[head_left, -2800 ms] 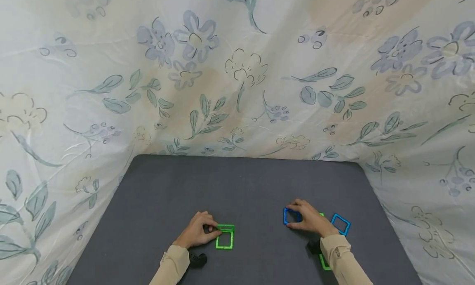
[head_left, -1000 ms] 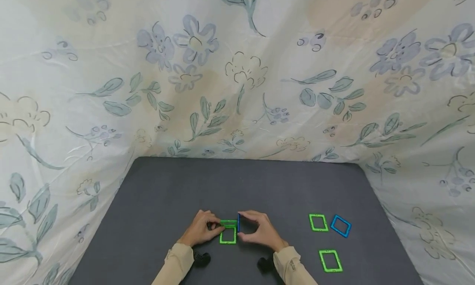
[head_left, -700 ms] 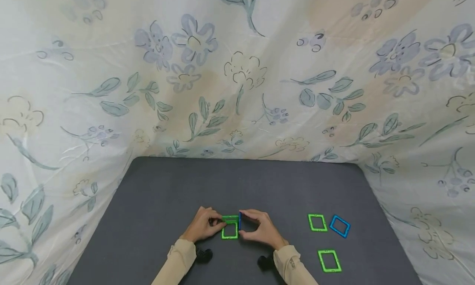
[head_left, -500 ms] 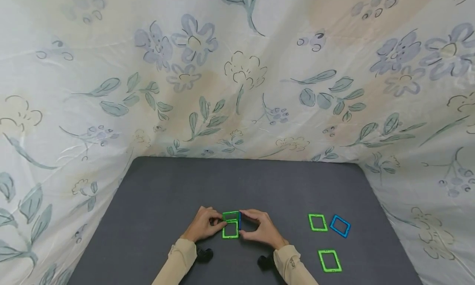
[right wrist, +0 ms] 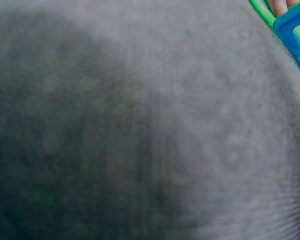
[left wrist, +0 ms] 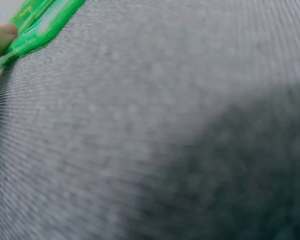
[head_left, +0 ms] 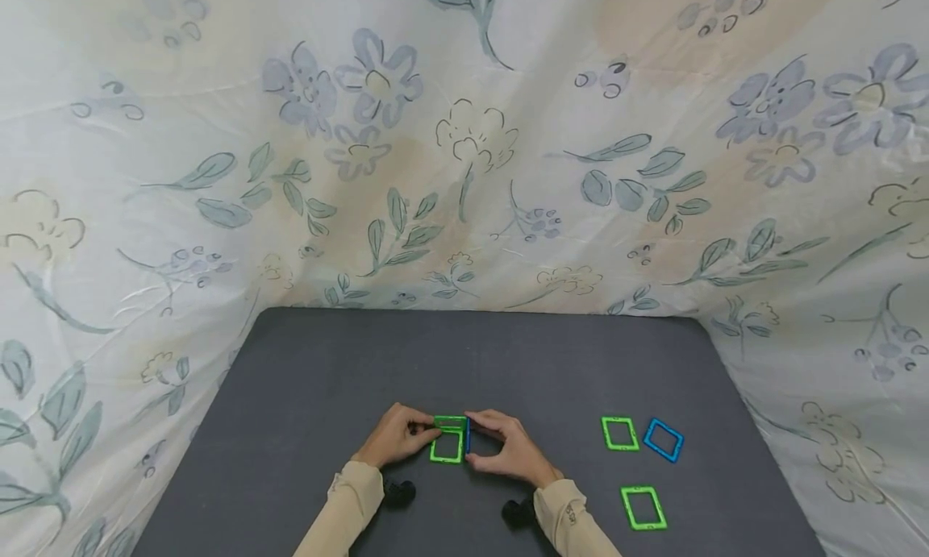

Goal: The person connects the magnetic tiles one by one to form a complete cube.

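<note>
Right hand [head_left: 514,452] had brought its pinched blue plastic square [head_left: 468,436] seemingly against the flat green plastic square [head_left: 446,460], adding a wall; left hand [head_left: 394,438] pinched the raised green plastic square [head_left: 452,418].

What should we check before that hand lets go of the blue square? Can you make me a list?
1. Flat green square lying on the table: ok.
2. Left hand holding the raised green square: ok, it pinches the left side.
3. Right hand holding the blue square on edge: ok.
4. Blue square at the flat one's right side: ok.
5. Blue square stuck fast to the green ones: cannot tell.
6. Spares out of the way: ok, a loose green square, another green square and a loose blue square lie off to the right.
</note>
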Tool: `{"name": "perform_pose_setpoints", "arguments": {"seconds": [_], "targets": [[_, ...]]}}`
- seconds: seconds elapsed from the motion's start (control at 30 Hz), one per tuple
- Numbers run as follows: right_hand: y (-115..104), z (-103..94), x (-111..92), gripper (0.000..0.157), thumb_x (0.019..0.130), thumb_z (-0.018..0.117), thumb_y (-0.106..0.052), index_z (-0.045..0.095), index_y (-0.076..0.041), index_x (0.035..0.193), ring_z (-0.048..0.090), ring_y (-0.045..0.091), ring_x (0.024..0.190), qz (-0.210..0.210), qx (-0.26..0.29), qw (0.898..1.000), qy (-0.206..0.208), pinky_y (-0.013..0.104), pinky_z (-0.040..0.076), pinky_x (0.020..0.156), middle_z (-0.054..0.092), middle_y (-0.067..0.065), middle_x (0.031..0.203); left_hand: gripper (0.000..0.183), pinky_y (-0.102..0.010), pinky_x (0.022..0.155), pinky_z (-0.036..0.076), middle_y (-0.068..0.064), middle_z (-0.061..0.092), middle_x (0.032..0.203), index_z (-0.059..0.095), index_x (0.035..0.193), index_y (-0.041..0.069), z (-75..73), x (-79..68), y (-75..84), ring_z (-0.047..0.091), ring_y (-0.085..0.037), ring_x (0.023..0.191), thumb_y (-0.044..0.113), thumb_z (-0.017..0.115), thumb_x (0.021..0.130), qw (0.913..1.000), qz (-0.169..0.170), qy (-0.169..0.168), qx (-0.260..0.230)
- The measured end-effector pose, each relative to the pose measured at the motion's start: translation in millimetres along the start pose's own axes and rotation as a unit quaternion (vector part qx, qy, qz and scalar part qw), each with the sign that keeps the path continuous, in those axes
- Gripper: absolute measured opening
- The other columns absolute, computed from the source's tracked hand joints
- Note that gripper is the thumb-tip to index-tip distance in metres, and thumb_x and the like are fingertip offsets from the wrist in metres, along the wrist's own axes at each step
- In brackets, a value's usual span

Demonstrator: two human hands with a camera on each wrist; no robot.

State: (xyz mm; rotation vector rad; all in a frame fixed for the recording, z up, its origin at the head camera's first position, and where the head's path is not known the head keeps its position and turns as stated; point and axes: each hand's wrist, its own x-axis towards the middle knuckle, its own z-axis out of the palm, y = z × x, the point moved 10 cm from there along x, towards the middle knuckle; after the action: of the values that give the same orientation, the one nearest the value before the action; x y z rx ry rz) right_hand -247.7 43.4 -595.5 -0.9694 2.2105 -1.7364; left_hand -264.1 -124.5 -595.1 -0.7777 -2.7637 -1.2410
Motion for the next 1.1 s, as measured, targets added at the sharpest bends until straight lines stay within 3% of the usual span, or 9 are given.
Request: {"name": "perform_pose_setpoints", "arguments": {"seconds": [0.3,0.53,0.77,0.97,1.1], "targets": [[-10,4.6,-4,0.065,0.085,0.084,-0.022,0.059,-0.003,0.143,0.066,0.018,0.119,-0.011,-0.118,0.993,0.002,0.035,0.054,0.102,0.069,0.004,0.129,0.020,-0.014,0.043,0.031,0.011,0.056,0.053,0.081,0.109,0.009,1.1,1.5,-1.3,0.033,0.009,0.041,0.020,0.076,0.093,0.9987,-0.043,-0.026,0.003],[-8,10.8,-4,0.077,0.081,0.088,-0.038,0.058,-0.005,0.144,0.065,0.022,0.123,0.037,-0.146,0.988,0.032,0.043,0.053,0.104,0.068,0.004,0.132,0.022,-0.014,0.042,0.033,0.011,0.058,0.053,0.081,0.108,0.007,0.4,0.6,-1.9,0.034,0.010,0.040,0.022,0.076,0.093,0.9985,-0.048,-0.023,0.014],[-5,13.5,-3,0.068,0.082,0.088,-0.027,0.061,-0.008,0.142,0.066,0.022,0.121,0.045,-0.154,0.986,0.056,0.042,0.054,0.103,0.069,0.004,0.131,0.021,-0.015,0.044,0.036,0.012,0.058,0.054,0.082,0.107,0.008,-0.2,-0.8,-3.7,0.038,0.009,0.042,0.023,0.076,0.093,0.9987,-0.045,-0.020,0.014],[-1,13.5,-1,0.066,0.081,0.088,-0.030,0.061,-0.019,0.141,0.065,0.021,0.124,0.052,-0.143,0.987,0.046,0.042,0.052,0.106,0.068,-0.001,0.133,0.018,-0.014,0.047,0.033,0.015,0.049,0.049,0.083,0.104,0.011,-1.5,-2.7,-4.2,0.031,0.011,0.040,0.023,0.076,0.093,0.9990,-0.037,-0.017,0.018],[0,13.8,1,0.067,0.082,0.088,-0.031,0.060,-0.017,0.142,0.064,0.023,0.126,0.051,-0.138,0.989,0.014,0.042,0.051,0.108,0.067,0.000,0.134,0.015,-0.014,0.050,0.033,0.017,0.045,0.047,0.083,0.102,0.015,-1.5,-7.6,-3.2,0.027,0.011,0.038,0.025,0.076,0.093,0.9989,-0.037,-0.025,0.015]]}}
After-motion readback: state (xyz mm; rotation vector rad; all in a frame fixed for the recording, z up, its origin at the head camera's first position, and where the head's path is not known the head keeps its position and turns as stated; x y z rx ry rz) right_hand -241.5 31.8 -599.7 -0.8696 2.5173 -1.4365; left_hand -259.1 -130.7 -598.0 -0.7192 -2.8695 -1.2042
